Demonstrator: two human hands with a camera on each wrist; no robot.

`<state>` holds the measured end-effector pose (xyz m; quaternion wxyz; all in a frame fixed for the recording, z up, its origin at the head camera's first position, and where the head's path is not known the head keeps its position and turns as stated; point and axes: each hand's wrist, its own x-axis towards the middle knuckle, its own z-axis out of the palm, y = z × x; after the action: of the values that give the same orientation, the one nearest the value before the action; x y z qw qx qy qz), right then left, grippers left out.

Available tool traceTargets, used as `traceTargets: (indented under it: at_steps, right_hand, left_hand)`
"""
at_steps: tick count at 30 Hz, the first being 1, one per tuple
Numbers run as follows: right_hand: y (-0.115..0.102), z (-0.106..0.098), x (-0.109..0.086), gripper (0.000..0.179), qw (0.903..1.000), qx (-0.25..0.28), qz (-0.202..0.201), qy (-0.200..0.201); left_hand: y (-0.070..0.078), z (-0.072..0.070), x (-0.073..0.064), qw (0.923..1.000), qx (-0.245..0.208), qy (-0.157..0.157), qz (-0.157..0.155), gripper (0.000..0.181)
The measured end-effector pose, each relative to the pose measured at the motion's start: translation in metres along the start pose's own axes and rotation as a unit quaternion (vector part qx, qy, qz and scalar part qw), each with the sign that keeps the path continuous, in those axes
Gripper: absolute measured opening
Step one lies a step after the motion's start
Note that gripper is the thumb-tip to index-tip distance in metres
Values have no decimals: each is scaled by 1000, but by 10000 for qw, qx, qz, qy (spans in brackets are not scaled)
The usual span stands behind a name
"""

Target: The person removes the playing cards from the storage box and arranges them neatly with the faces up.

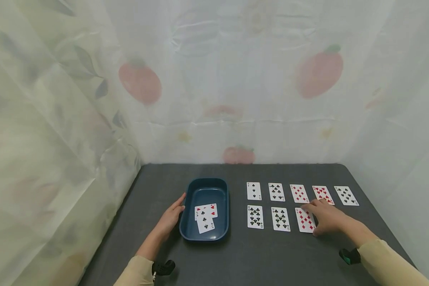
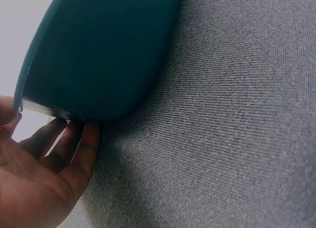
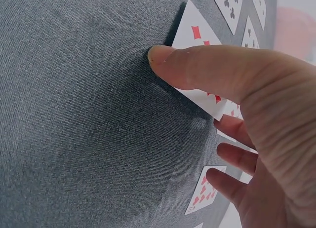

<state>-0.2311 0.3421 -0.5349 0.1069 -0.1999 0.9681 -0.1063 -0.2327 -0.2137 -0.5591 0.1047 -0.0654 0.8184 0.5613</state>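
My right hand [image 1: 325,218] pinches a diamonds playing card [image 1: 303,219] at the right end of the front row. In the right wrist view the thumb [image 3: 192,67] lies across this card's edge, and the card tilts above a shadow on the cloth. The index finger is mostly hidden there. My left hand [image 1: 169,218] rests against the left side of a blue rectangular tray [image 1: 221,234], with its fingers [image 2: 84,149] touching the outer wall. Inside the tray a clubs card [image 1: 205,224] overlaps a hearts card [image 1: 211,209].
Two clubs cards, one on the left [image 1: 255,217] and one in the middle [image 1: 280,219], share the front row. Behind is a row of several face-up cards, including a diamonds card [image 1: 299,193] and a hearts card [image 1: 321,193]. Curtains [image 1: 214,79] enclose the dark table [image 1: 254,258].
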Motion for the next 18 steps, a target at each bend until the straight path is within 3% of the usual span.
traceTargets:
  at_steps: [18]
  right_hand:
    - [2, 1, -1, 81, 10000, 76, 32, -49]
  left_hand:
    - [0, 0, 2, 9999, -48, -55, 95, 56]
